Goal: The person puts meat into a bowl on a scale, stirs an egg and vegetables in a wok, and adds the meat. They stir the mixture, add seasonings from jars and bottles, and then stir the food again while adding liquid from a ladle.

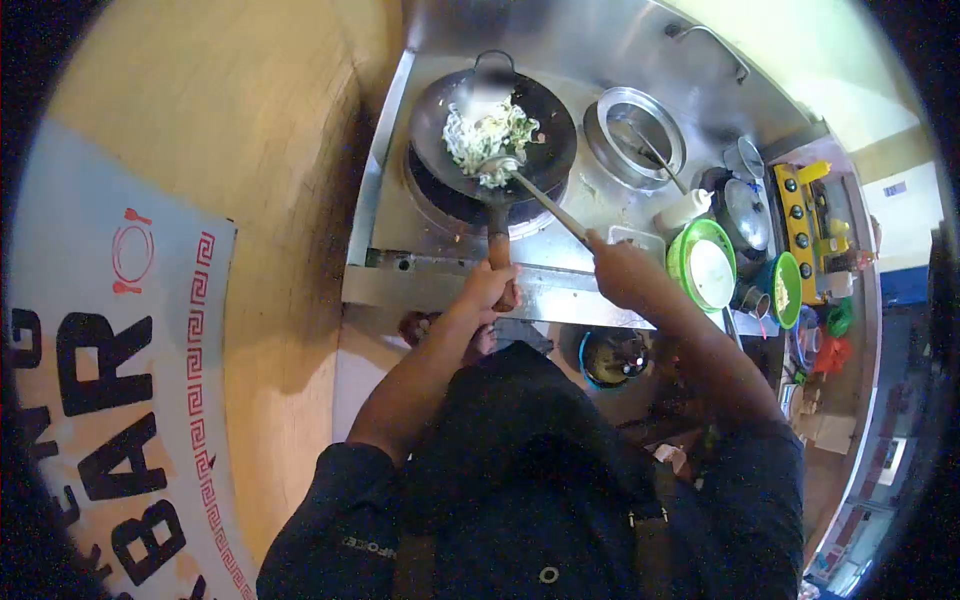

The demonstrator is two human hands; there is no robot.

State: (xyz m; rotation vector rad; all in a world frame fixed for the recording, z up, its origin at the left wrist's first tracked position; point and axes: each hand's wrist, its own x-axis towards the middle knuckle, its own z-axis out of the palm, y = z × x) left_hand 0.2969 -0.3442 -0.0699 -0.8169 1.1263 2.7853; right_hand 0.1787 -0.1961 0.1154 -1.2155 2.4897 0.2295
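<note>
My left hand (490, 287) is wrapped round the wooden handle of a dark wok (560, 145) on the steel stove. My right hand (622, 272) grips the far end of a long-handled wok ladle (550, 205). The ladle slants down to the left, its rounded head inside the wok near the handle side, partly covered by food. Pale, noodle-like food mixed with green bits (490, 135) lies in the middle of the wok. A whitish blur, perhaps steam, hides some of it at the back.
Right of the wok stands a round metal pot (597, 135) with a utensil inside. Farther right are a white squeeze bottle (684, 208), a green bowl (683, 262), a lidded pot (746, 213) and a yellow gas stove (792, 225). A wall panel (290, 200) rises at left.
</note>
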